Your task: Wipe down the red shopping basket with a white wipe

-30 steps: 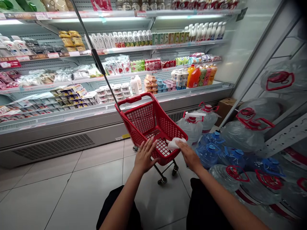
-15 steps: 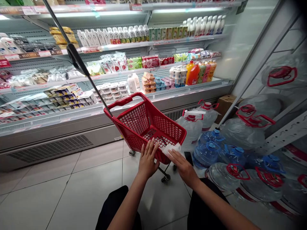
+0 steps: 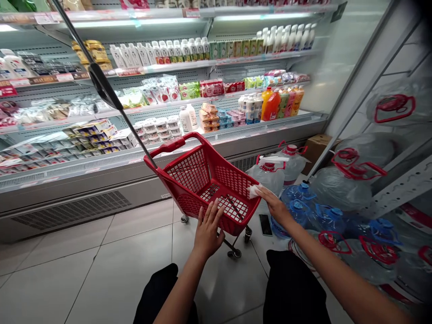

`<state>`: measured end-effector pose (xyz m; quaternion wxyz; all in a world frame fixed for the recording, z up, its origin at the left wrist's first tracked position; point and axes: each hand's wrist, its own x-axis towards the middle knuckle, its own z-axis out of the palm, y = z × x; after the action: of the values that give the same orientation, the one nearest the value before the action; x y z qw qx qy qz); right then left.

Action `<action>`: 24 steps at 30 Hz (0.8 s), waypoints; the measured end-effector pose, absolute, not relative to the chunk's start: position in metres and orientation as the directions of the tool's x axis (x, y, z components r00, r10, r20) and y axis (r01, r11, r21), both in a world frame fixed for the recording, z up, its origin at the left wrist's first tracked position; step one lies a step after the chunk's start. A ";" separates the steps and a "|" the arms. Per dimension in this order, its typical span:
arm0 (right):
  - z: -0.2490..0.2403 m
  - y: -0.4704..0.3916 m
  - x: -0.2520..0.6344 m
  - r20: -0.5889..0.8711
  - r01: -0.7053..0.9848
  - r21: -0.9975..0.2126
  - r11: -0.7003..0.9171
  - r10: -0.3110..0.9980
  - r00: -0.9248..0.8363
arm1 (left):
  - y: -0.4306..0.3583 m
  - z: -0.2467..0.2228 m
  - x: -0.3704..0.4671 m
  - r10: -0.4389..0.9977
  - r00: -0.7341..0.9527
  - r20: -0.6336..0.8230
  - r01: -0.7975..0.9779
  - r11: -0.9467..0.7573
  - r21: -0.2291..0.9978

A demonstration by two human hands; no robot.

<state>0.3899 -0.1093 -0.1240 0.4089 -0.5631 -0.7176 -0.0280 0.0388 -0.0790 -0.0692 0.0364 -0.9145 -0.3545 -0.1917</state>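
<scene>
A small red shopping cart (image 3: 189, 162) with a perforated plastic basket stands on wheels in front of me. My left hand (image 3: 208, 229) lies against the near side of the basket, its fingers stretched out and spread. At the basket's right-hand corner, my right hand (image 3: 275, 207) grips a white cloth or tissue (image 3: 255, 191) and presses it on the rim. Nothing lies in the basket. From the cart's handle side a long dark pole (image 3: 111, 92) rises toward the upper left.
A refrigerated display (image 3: 162, 108) with bottles, cartons and cups runs behind the cart. Large water jugs (image 3: 297, 211) crowd the floor at right, near a cardboard box (image 3: 316, 148). A phone (image 3: 265, 224) lies on the tiled floor (image 3: 131, 256) beside the cart.
My right hand has slid the white cloth from the near rim rightward and away from me to the basket's right-hand corner. The cart has turned slightly. My left hand stays on the near side.
</scene>
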 end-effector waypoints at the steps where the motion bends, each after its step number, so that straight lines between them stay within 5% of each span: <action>1: -0.126 -0.112 0.382 0.621 0.826 -0.438 0.355 0.784 -0.008 | -0.080 -0.071 0.040 0.636 0.670 0.384 0.664 -0.744 0.075; 8: -0.143 -0.176 0.306 0.556 0.815 -0.496 0.299 0.831 0.033 | -0.086 -0.079 0.036 0.656 0.634 0.410 0.687 -0.721 0.091; 17: -0.110 -0.193 0.326 0.466 0.908 -0.269 0.321 0.869 -0.169 | -0.085 -0.076 0.029 0.645 0.637 0.422 0.694 -0.718 0.049; 24: -0.101 -0.163 0.381 0.430 0.920 -0.375 0.112 0.901 0.065 | -0.086 -0.077 0.038 0.620 0.647 0.444 0.678 -0.734 0.036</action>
<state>0.3811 -0.1626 -0.1013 0.2981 -0.6661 -0.6835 -0.0165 0.0384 -0.0865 -0.0769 0.0665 -0.9051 -0.3584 -0.2188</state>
